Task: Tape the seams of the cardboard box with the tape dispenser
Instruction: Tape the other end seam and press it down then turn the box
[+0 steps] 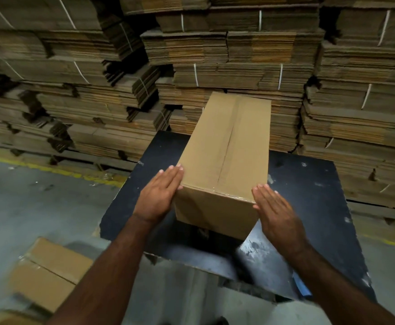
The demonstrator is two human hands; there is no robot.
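At frame centre, the left hand (158,195) and right hand (276,212), both flat and spread, flank the box (224,156) to steady it (dispenser unseen).

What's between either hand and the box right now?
Nothing visible. The left hand lies flat against the cardboard box at its near left corner; the right hand is open at the near right corner. No tape dispenser in view.

Long brown cardboard box (224,160) rests at frame centre on black table (313,195). Flat left hand (155,198) and right hand (278,214) press its near sides.
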